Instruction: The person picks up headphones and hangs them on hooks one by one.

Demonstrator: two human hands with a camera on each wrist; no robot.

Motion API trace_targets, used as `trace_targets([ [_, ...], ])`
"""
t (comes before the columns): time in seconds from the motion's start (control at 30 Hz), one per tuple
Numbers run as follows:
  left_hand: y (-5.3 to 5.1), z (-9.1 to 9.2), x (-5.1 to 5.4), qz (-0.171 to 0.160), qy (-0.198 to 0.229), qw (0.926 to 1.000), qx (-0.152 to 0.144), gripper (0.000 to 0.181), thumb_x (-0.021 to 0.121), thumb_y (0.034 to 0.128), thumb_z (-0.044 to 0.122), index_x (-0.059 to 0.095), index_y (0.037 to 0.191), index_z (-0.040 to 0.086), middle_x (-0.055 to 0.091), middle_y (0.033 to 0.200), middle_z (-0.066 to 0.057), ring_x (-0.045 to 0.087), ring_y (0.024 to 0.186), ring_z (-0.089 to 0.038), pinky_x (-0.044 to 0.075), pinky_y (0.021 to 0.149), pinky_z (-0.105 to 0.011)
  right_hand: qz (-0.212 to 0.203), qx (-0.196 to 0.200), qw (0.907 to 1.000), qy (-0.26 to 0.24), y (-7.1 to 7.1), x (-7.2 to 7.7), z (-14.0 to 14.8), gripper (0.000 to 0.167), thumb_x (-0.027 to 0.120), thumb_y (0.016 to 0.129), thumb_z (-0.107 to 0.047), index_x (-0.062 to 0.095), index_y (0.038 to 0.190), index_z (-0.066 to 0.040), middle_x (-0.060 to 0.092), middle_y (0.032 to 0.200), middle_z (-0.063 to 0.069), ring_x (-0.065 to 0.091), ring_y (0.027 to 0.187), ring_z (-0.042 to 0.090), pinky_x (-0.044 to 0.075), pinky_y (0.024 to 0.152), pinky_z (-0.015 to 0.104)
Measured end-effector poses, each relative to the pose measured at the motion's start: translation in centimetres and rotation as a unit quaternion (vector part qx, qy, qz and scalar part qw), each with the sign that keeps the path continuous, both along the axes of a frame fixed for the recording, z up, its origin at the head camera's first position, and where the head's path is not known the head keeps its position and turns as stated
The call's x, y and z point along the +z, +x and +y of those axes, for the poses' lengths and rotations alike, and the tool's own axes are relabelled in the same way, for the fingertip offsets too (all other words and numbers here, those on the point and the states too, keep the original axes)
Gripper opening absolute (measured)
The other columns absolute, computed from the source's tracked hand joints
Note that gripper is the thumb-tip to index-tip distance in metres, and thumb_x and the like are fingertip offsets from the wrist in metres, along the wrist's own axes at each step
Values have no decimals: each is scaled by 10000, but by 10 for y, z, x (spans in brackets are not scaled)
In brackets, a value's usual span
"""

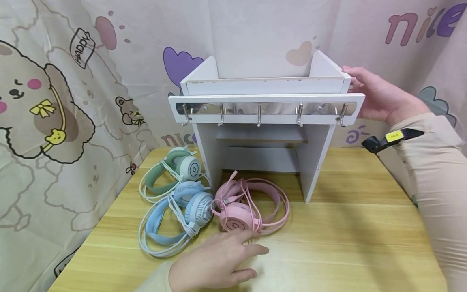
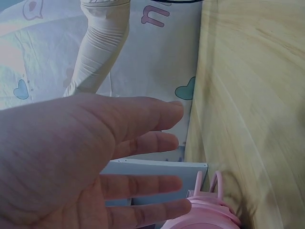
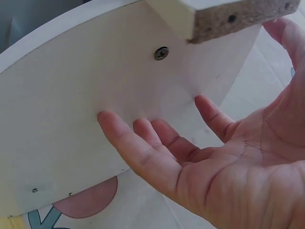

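A white shelf (image 1: 264, 86) stands on the table, with a row of metal hooks (image 1: 259, 114) along its front board. My right hand (image 1: 377, 95) is at its upper right side; in the right wrist view several fingertips (image 3: 108, 119) rest against the white side panel (image 3: 66, 119). My left hand (image 1: 219, 259) hovers over the table with its fingers spread, just in front of the pink headset (image 1: 237, 217); nothing is in it. In the left wrist view the pink headset (image 2: 202, 217) lies beyond the fingers. Whether the left hand touches its cable, I cannot tell.
A blue headset (image 1: 198, 209) and a green headset (image 1: 189, 167) lie left of the shelf, their cables bundled. Beneath everything is a wood-grain table (image 1: 365, 227). Printed fabric (image 1: 120, 48) hangs behind and at the sides.
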State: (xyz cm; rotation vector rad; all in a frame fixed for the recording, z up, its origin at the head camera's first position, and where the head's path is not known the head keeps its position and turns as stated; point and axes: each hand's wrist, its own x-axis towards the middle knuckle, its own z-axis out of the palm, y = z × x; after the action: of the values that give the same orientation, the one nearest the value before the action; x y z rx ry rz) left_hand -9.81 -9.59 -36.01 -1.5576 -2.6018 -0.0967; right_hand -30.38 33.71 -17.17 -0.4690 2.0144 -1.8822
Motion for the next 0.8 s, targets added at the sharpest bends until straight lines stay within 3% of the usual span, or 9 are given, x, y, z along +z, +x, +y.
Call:
trace_targets([
  [0.2, 0, 1, 2, -135, -115, 9998, 25, 433, 724, 1013, 451, 676, 1420, 310, 654, 1428, 24, 675, 1277, -136, 609, 967, -328, 9, 101, 9998, 172, 0, 0, -2, 613, 389, 1072, -643, 326, 1585, -314, 463, 1510, -8, 540, 1328, 196, 619, 962, 453],
  [0.43, -6, 2, 9, -612, -315, 9974, 229, 468, 710, 1022, 482, 641, 1464, 345, 627, 1479, 62, 632, 1331, -118, 592, 1019, -357, 31, -13, 9997, 240, 2, 1, -6, 610, 370, 1071, -654, 325, 1576, -316, 472, 1490, -4, 548, 1310, 196, 625, 947, 455],
  [0.6, -14, 3, 19, -506, -265, 9981, 237, 472, 720, 1021, 454, 649, 1468, 319, 652, 1453, 56, 644, 1305, -116, 600, 997, -343, 13, -133, 9996, 240, 4, 1, -8, 608, 373, 1070, -664, 352, 1560, -306, 513, 1453, 0, 563, 1299, 208, 626, 937, 462],
  [0.8, -25, -1, 30, -391, 263, 9989, 47, 413, 761, 999, 389, 697, 1394, 286, 684, 1335, 52, 671, 1223, -112, 580, 1025, -318, -18, -215, 9995, 211, 7, 0, -10, 608, 385, 1059, -679, 367, 1548, -318, 509, 1447, -2, 556, 1299, 211, 623, 932, 477],
])
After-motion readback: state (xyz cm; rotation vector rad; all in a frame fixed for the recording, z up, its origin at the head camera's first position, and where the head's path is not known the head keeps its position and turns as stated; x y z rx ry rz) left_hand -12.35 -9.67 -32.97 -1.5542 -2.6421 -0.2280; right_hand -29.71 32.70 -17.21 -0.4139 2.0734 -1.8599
